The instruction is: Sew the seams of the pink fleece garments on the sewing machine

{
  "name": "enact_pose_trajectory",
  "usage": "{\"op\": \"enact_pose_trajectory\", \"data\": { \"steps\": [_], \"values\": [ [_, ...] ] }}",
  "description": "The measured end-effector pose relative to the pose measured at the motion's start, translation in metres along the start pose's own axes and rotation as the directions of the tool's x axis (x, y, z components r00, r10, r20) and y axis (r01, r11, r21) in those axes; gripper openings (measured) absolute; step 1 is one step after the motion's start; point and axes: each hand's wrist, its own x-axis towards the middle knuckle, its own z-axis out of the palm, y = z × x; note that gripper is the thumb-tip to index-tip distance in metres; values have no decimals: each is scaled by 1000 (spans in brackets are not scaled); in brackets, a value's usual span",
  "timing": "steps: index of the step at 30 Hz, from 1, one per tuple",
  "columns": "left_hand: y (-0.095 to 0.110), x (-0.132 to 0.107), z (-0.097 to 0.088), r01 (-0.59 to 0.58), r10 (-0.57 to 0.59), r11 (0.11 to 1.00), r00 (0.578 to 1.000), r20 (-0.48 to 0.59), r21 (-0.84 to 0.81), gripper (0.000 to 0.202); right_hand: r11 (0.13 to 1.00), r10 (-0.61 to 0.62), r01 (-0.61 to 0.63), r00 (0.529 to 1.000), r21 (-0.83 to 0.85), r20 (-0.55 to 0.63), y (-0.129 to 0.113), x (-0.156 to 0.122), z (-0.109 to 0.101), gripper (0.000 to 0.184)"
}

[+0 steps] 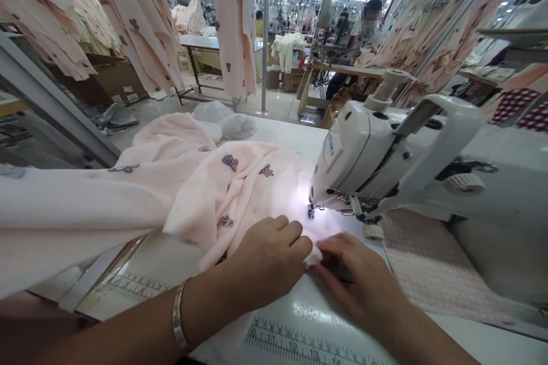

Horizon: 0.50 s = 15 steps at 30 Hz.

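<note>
A pale pink fleece fabric [201, 182] with small bear prints lies across the sewing table, its edge reaching the lit presser foot [311, 211] of a white sewing machine [377, 148]. My left hand [265, 259], with a silver bangle on the wrist, has its fingers curled and presses down on the fabric's edge just in front of the needle. My right hand [351, 279] is beside it, its fingers pinching a small folded bit of the same fabric [314, 255]. The two hands nearly touch.
A printed ruler scale [295, 342] runs along the white table's [274, 131] near edge. Pink garments [233, 23] hang overhead and at left. A crumpled white bag [226, 120] lies at the table's far side. Another person [368, 23] sits at a distant workstation.
</note>
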Motion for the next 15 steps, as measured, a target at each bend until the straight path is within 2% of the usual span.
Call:
{"op": "enact_pose_trajectory", "data": {
  "steps": [4,7,10,12,15],
  "values": [
    [-2,-5,8,-47,47,999,998,50,6,7,976,-201,193,976,-98,-86,4,3,-3,15],
    [2,-9,5,-31,33,999,995,91,-16,5,934,-308,294,951,-203,-40,6,4,-4,13],
    [10,-6,-5,84,-74,995,986,148,-61,16,941,-273,283,959,-183,79,6,3,-2,9],
    [14,-2,-8,148,-140,988,975,175,-35,22,961,-224,238,969,-142,107,5,1,-1,11],
    [16,4,1,132,-148,986,973,177,99,13,972,-204,215,972,-91,114,5,-1,-2,13]
  ]
}}
